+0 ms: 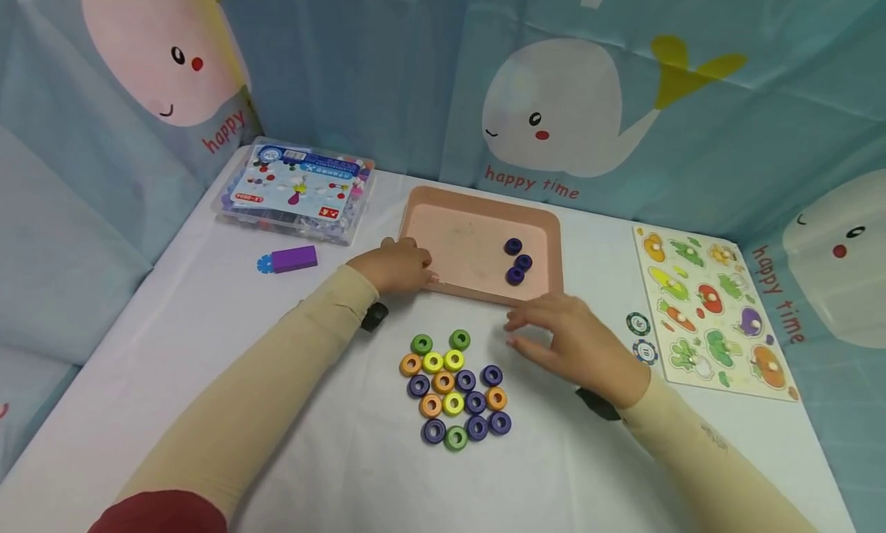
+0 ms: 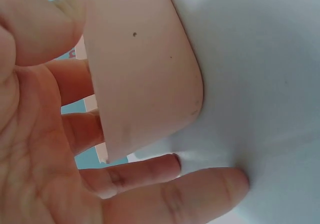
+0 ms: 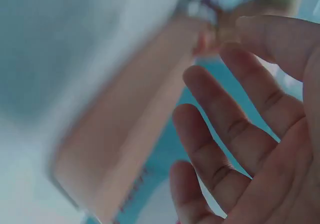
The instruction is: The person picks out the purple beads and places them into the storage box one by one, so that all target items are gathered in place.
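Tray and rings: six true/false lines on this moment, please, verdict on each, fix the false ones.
1. The left hand grips the edge of the tray. True.
2. The right hand holds a ring. False: it holds nothing.
3. Three dark rings lie in the tray. True.
4. Every ring is in the tray. False: many other rings lie on the table.
5. The purple block lies to the right of the tray. False: it lies to the left.
6. The vegetable board lies to the right of the tray. True.
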Available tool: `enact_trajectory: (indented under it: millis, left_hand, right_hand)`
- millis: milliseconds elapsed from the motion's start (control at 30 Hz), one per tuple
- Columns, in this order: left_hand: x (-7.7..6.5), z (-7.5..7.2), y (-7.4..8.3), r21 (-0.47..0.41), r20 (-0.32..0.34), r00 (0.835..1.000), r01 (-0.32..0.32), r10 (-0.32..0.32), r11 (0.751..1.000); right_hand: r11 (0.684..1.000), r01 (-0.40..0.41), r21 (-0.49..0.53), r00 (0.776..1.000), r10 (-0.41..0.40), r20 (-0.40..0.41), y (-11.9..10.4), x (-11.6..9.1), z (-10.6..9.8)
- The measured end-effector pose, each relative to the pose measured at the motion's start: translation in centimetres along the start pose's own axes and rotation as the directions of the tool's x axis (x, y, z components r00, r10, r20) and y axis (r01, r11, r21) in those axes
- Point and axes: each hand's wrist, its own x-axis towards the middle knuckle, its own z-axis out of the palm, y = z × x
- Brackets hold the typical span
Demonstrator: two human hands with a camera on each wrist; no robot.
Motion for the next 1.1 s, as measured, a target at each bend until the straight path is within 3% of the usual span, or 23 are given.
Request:
enact_trajectory:
  millis: [167,300,600,767,833,933,1000,1100]
  left_hand:
    - [-0.2,-0.2,0.1,0.004,-0.003,1.0,-0.003,0.003,1.0]
    - [-0.4,-0.3,0.2,0.011,-0.001,1.0,-0.012,0.012,1.0]
    - [-0.4,-0.2,0.1,0.004,-0.004,1.0,0.008,-0.008,1.0]
    - [-0.5,-0.3,0.2,0.009,0.005,1.0,-0.003,0.003,1.0]
    - [-0.5,-0.3,0.2,0.002,0.002,1.0,-0.002,0.002,1.0]
    - [-0.5,-0.3,0.2,-0.007,-0.008,1.0,0.002,-0.002,1.0]
    - [-0.4,-0.2,0.2,-0.014,-0.012,1.0,0.008,-0.008,1.0]
    - [-0.3,0.0,0.1,-0.016,-0.008,1.0,0.01,-0.01,1.0]
  right_hand:
    - [0.998,0.056,0.004,0.992,-0.056,0.115,-1.6,-3.2,2.8]
    - [0.997,0.075,-0.023,0.992,-0.072,0.101,-1.6,-4.1,4.1]
    - [0.978,0.18,-0.105,0.984,-0.177,0.035,-1.4,-3.6,4.7]
    - [0.982,0.168,-0.088,0.986,-0.168,0.007,-1.3,-2.0,3.1]
    - [0.992,0.11,-0.065,0.994,-0.112,-0.021,-0.6,-0.4,1.5]
    - [0.999,-0.046,-0.027,0.998,0.045,-0.049,1.4,3.2,-1.3]
    - [0.983,-0.182,-0.021,0.983,0.181,-0.035,3.5,6.1,-2.5]
    - [0.939,-0.344,-0.001,0.939,0.344,0.011,7.0,9.9,-3.3]
